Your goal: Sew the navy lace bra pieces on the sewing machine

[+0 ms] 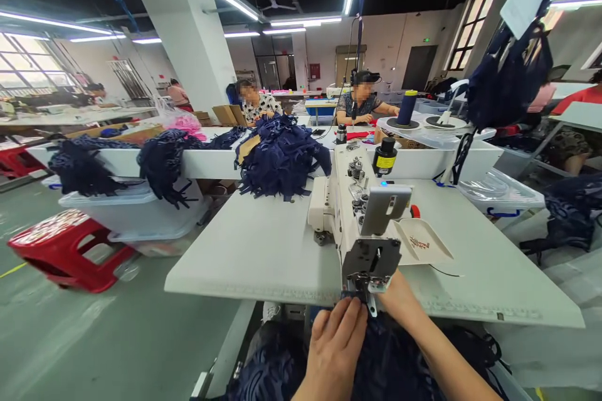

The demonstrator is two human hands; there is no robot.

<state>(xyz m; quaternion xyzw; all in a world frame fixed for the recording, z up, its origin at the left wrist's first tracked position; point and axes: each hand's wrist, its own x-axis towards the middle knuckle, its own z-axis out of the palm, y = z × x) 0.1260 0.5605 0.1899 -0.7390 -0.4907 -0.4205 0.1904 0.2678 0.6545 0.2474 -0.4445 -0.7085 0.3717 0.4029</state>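
Head view: left hand [336, 341] fingers bent, pressing navy fabric [395, 366] under sewing machine [362, 225] foot at surface [263, 244] edge. Right hand [399, 297] alongside, fingers hidden (cannot tell grip). Fabric judged light, limp, stretchy; hold near seam edge. Count: one machine, three navy heaps [282, 156], one thread cone [407, 106].

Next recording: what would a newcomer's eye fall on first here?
The white sewing machine in the middle of the table, with the person's left hand and right hand pressed to dark blue fabric at its near end. Behind it, a big heap of dark blue fabric pieces lies at the table's far edge. On the floor at left stands a bright red stool.
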